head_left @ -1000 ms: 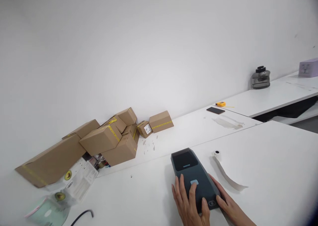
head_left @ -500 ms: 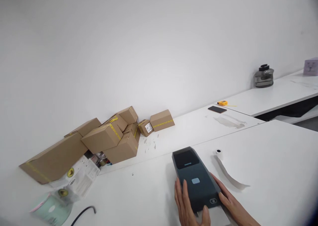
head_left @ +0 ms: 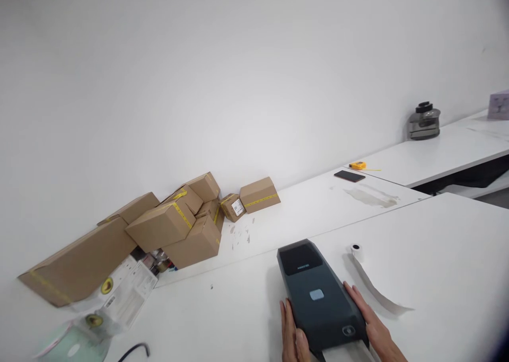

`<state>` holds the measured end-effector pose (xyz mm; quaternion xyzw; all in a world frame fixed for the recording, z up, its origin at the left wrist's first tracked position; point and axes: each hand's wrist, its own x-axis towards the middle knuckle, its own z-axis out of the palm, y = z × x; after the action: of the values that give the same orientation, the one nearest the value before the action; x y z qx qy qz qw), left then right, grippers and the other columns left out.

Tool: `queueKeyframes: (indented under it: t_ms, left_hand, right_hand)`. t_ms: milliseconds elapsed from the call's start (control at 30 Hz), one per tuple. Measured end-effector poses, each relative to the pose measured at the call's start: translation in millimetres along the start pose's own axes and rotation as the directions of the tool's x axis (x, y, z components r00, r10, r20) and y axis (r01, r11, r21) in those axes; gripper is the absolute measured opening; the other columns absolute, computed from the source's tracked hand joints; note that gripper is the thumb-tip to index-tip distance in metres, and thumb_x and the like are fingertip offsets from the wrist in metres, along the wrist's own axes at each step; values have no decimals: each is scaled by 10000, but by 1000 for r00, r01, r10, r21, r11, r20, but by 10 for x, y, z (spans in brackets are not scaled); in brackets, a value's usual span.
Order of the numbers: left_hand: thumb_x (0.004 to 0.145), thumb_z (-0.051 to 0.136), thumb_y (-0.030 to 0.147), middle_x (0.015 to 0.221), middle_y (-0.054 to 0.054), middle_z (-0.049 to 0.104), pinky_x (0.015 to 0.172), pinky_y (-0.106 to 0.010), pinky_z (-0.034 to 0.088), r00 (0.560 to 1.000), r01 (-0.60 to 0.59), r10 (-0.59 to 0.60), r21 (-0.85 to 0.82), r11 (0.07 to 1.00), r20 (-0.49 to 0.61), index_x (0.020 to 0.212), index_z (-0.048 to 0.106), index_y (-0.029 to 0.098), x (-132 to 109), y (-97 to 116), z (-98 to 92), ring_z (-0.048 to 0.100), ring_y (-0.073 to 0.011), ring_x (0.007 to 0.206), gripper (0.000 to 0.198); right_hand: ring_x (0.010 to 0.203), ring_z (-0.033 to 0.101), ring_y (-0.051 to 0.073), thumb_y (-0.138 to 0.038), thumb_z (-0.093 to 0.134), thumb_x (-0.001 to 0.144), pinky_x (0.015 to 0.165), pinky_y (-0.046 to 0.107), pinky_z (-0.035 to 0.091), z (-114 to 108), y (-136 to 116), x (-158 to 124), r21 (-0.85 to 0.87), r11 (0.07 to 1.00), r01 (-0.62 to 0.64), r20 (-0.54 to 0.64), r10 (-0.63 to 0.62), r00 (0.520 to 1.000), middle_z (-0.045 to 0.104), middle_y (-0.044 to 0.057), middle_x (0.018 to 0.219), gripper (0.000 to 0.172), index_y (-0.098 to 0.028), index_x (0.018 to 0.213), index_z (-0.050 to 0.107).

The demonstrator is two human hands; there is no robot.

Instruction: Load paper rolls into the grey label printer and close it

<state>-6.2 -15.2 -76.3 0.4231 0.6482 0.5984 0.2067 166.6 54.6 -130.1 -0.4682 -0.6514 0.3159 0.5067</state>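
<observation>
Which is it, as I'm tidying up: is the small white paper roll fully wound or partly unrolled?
Partly unrolled: a curved strip trails from the small white paper roll across the white tabletop.

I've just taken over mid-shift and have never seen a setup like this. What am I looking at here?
There is no machine arm: these are a person's bare hands, seen by one camera worn on the head, looking forward and down. The left hand and right hand hold a dark device between them, one on each side. It has a pale blue button on top, and something white shows at its near end. On the white table, a partly unrolled paper roll lies to the right. Farther back are a phone-like slab and a yellow tape measure. Cardboard boxes are piled on the left. Whether the device touches the table is hard to tell.
</observation>
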Motion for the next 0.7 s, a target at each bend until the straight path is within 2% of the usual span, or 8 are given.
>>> queueKeyframes:
  t_ms: [67,167,267,333,400,500,600,700]
  left_hand:
    - [907,318,690,1537,-115,434,1185,-327,313,999,10,-7,-75,997,46,1421,513,108,80,263,-74,351,-270,1454,800]
    - [931,406,604,1513,-93,479,1175,-328,327,998,0,13,-192,981,68,1417,510,167,331,685,-143,390,-254,1431,662]
    - [952,430,531,1502,-73,495,1152,-316,349,998,-3,18,-269,963,55,1449,436,232,676,909,-104,433,-211,1401,580]
    - [955,443,474,1470,-91,525,1135,-308,360,997,50,-36,-217,975,66,1439,425,224,881,894,-25,462,-191,1374,545]
    - [916,514,400,1443,-137,540,1108,-324,386,993,97,-82,-174,980,90,1381,486,171,1017,787,69,494,-217,1342,519]
    - [848,593,357,1413,-158,559,1078,-353,406,984,139,-125,-108,984,127,1282,581,145,1074,592,179,500,-261,1324,483]
    - [838,596,372,1418,-136,558,1067,-350,408,981,140,-129,-66,988,148,1275,600,168,1031,471,229,492,-262,1323,482]
    - [844,587,390,1442,-124,539,1075,-325,395,982,116,-108,-46,992,156,1286,598,178,994,423,241,480,-250,1335,491]
  right_hand:
    - [1476,243,387,-679,117,935,1192,610,209,-95,-328,125,-28,999,33,-23,-33,999,390,67,1575,746,-311,1571,244]
    - [1500,212,339,-552,248,984,1199,564,240,-276,-865,469,-39,985,169,38,-168,985,275,11,1631,605,-346,1551,272]
    - [1460,324,294,-530,304,987,1173,524,320,-344,-1256,982,2,968,252,78,-251,965,352,51,1591,583,-328,1533,271]
    - [1435,370,280,-559,305,979,1168,514,327,-303,-1401,1348,20,963,270,75,-271,960,392,83,1564,615,-294,1531,254]
    - [1439,366,277,-587,304,974,1164,515,329,-223,-1477,1679,14,964,265,66,-266,962,372,92,1577,651,-281,1542,217]
    - [1446,356,305,-623,322,961,1159,536,326,-90,-1517,2066,-11,972,234,70,-233,970,326,108,1602,712,-266,1559,178]
    - [1441,358,349,-653,309,950,1148,576,322,40,-1527,2314,-46,982,184,53,-182,982,305,133,1608,763,-237,1570,154]
    - [1446,337,374,-655,288,951,1132,611,325,151,-1533,2435,-78,986,151,22,-149,989,319,138,1601,764,-230,1571,154]
